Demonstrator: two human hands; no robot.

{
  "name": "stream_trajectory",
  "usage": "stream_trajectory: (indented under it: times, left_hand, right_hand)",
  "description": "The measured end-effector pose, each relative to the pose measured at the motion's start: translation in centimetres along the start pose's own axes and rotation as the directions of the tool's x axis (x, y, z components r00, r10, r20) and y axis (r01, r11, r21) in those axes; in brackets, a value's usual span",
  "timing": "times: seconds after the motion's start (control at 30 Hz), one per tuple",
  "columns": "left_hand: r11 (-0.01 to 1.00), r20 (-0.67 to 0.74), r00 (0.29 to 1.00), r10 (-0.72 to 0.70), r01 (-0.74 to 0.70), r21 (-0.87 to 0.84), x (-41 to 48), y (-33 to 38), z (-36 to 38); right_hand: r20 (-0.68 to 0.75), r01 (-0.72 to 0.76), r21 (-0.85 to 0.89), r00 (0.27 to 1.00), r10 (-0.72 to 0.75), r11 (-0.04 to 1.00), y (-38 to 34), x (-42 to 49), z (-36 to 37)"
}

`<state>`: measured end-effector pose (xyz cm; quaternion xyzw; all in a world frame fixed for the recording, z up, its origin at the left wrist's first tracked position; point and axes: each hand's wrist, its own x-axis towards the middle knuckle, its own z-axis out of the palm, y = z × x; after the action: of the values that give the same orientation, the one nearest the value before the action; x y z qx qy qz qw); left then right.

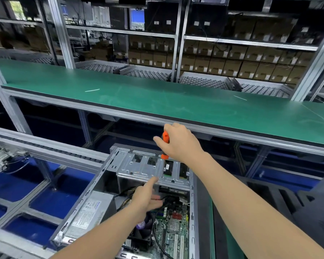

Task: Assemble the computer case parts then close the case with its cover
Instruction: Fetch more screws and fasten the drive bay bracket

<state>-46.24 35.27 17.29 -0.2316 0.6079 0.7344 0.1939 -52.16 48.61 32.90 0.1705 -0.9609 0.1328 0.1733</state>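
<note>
Head view: right hand (180,144) grips the orange screwdriver (165,136) upright over the far edge of the drive cage (138,168); left hand (144,200) lays a straight forefinger on its near edge, other fingers curled, contents unclear.

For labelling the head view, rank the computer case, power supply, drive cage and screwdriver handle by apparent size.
1. computer case
2-3. power supply and drive cage: alike, supply nearer the camera, so unranked
4. screwdriver handle, partly hidden in the right hand

Right grip (178,144) clenching screwdriver (165,136), left grip (147,200) forefinger extended
</note>
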Motion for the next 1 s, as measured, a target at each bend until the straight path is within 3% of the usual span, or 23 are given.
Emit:
stream_trajectory:
  times: [0.07, 0.13, 0.27, 0.43, 0.57, 0.63, 0.77, 0.87, 0.93, 1.0]
  left_hand:
    - [0.971, 0.123, 0.992, -0.036, 0.064, -0.229, 0.8, 0.3, 0.1]
    - [0.943, 0.153, 0.988, 0.015, 0.037, -0.332, 1.8, 0.3, 0.3]
    - [0.938, 0.082, 0.995, 0.056, -0.025, -0.346, 3.0, 0.1, 0.9]
    - [0.95, 0.066, 0.997, 0.046, -0.023, -0.312, 3.9, -0.2, 0.9]
    - [0.955, 0.02, 0.999, 0.044, -0.036, -0.294, 4.0, -0.4, 1.0]
    - [0.951, 0.01, 0.999, 0.053, -0.048, -0.304, 4.1, -0.4, 1.0]
    - [0.949, 0.008, 0.998, 0.065, -0.059, -0.31, 4.2, -0.4, 0.9]
    - [0.948, 0.006, 0.996, 0.086, -0.08, -0.308, 4.4, -0.6, 0.9]
    - [0.943, 0.008, 0.995, 0.095, -0.088, -0.32, 4.6, -0.7, 0.9]
    - [0.939, 0.016, 0.994, 0.107, -0.096, -0.33, 4.6, -0.7, 1.0]
  right_hand:
    - [0.029, -0.013, 0.041, 1.0, 0.012, 0.999, 0.0, 0.4, -0.4]
    - [0.082, 0.003, 0.095, 0.997, -0.011, 0.996, 0.2, 0.9, -0.9]
    - [0.168, 0.169, 0.052, 0.97, -0.175, 0.984, 0.4, 1.2, -1.9]
    - [0.418, 0.265, 0.022, 0.874, -0.249, 0.964, 0.9, 1.5, -3.4]
    - [0.468, 0.29, 0.047, 0.839, -0.278, 0.956, 0.5, 2.4, -4.8]
    - [0.449, 0.231, 0.046, 0.865, -0.227, 0.972, 0.2, 2.7, -4.8]
    - [0.24, 0.072, -0.293, 0.971, 0.0, 0.953, -0.9, 3.1, -3.1]
    - [0.138, 0.002, -0.45, 0.988, 0.067, 0.893, -1.5, 2.8, -1.9]
    - [0.259, 0.051, -0.285, 0.965, 0.026, 0.957, -1.2, 2.9, -2.4]
    - [0.458, 0.155, -0.045, 0.881, -0.118, 0.987, -0.9, 3.0, -3.4]
